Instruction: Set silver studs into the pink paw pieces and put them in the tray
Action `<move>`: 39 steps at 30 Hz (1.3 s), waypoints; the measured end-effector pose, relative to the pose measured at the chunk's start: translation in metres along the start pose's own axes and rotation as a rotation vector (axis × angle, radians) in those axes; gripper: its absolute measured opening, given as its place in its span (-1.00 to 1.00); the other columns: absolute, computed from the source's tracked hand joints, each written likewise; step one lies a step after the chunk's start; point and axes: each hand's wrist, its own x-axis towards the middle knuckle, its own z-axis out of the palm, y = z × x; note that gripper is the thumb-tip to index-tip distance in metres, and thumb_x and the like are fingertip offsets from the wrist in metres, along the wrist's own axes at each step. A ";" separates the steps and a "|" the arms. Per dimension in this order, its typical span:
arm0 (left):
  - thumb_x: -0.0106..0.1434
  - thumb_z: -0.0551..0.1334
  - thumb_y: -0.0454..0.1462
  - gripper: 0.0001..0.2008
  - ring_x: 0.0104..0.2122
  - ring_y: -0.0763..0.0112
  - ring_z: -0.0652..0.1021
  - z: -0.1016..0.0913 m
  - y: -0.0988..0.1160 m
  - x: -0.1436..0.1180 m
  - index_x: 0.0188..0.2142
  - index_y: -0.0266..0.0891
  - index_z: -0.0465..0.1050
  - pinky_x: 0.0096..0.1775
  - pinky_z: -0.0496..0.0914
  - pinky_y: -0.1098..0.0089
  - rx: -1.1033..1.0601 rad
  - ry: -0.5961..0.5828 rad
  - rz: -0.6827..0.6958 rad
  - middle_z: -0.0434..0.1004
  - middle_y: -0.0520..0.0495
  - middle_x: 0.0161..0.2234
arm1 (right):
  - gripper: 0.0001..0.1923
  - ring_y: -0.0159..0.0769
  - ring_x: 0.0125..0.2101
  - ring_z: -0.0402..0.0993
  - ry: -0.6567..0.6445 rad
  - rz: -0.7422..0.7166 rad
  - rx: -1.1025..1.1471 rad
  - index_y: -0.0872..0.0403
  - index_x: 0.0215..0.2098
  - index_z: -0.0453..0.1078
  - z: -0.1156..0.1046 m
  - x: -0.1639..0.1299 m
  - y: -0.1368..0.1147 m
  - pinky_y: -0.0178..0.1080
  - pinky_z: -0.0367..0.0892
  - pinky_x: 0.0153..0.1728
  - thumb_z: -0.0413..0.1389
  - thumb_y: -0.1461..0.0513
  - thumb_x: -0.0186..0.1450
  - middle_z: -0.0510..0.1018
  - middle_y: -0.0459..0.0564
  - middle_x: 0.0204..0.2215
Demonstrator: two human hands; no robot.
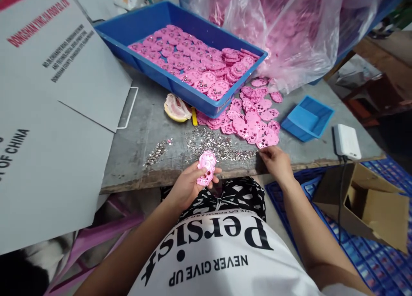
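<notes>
Head view, and I am looking down with the person at the bench (128, 158). The left hand (188, 182) is closed on one pink piece (207, 161), with the thumb across its face, and it holds this piece just at the front edge of the bench, near the middle. Dark holes show in the lower part of the piece; if any metal is already set there, I cannot tell. The right hand (276, 162) rests at the front edge, more to the right, thumb and forefinger together at the end of the scattered metal bits (219, 143). Whether one bit is between these fingertips is too small to see.

Farther out, the loose pink pieces (251, 120) lie between the metal bits and the far edge; they seem to me not done. Toward the far edge stands the blue tray (199, 28), and many pieces inside carry shiny dots, so I judge these as finished. I would say that much is done, but much is also left, because the clear bag (289, 38) at the far edge, to the right, looks full of more pink. The small blue box (294, 126) stands toward the right edge.
</notes>
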 end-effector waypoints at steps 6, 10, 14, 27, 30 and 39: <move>0.20 0.35 -0.31 -0.68 -0.36 0.27 0.64 0.002 0.000 0.004 -0.06 -0.36 0.43 -0.37 0.42 0.37 0.018 0.011 -0.009 0.70 -0.36 -0.16 | -0.81 -0.14 -0.27 0.55 -0.037 -0.016 -0.088 0.08 -0.26 0.59 0.000 0.004 -0.001 -0.18 0.35 -0.22 0.11 0.28 0.27 0.63 0.09 -0.29; 0.19 0.36 -0.31 -0.67 -0.38 0.31 0.63 0.004 0.000 0.005 -0.05 -0.35 0.44 -0.37 0.42 0.38 0.015 0.008 -0.030 0.70 -0.33 -0.16 | -0.81 -0.15 -0.24 0.54 -0.063 -0.030 -0.144 0.07 -0.20 0.61 0.002 0.007 -0.001 -0.20 0.33 -0.22 0.14 0.29 0.32 0.63 0.08 -0.23; 0.18 0.39 -0.26 -0.65 -0.40 0.36 0.61 0.004 0.000 0.003 -0.06 -0.37 0.45 -0.39 0.41 0.40 0.015 0.031 -0.042 0.69 -0.31 -0.16 | -0.80 -0.18 -0.26 0.53 -0.116 -0.021 -0.238 0.05 -0.19 0.61 0.003 0.008 -0.004 -0.22 0.27 -0.27 0.11 0.26 0.40 0.60 0.08 -0.19; 0.21 0.39 -0.18 -0.62 -0.41 0.34 0.59 0.000 -0.001 0.009 -0.05 -0.33 0.44 -0.40 0.39 0.38 0.045 -0.016 0.035 0.68 -0.29 -0.16 | -0.86 -0.17 -0.36 0.46 0.000 -0.083 -0.062 0.03 -0.37 0.36 0.015 0.009 -0.001 -0.19 0.25 -0.30 0.03 0.28 0.35 0.55 0.10 -0.32; 0.24 0.36 -0.18 -0.62 -0.41 0.35 0.59 -0.004 -0.003 0.009 -0.02 -0.33 0.43 -0.41 0.38 0.38 0.048 -0.021 0.045 0.68 -0.28 -0.16 | -0.87 -0.15 -0.38 0.47 0.042 -0.046 0.046 0.00 -0.39 0.30 0.011 0.013 0.004 -0.17 0.30 -0.31 0.03 0.19 0.32 0.55 0.09 -0.37; 0.13 0.44 -0.17 -0.59 -0.41 0.43 0.53 0.017 -0.001 0.011 -0.09 -0.29 0.43 -0.40 0.36 0.42 0.163 0.013 0.193 0.64 -0.15 -0.22 | -0.70 -0.40 -0.62 0.19 -0.227 0.020 0.690 -0.01 -0.42 0.29 0.009 0.000 -0.065 -0.32 0.13 -0.59 0.23 0.00 0.17 0.34 -0.21 -0.62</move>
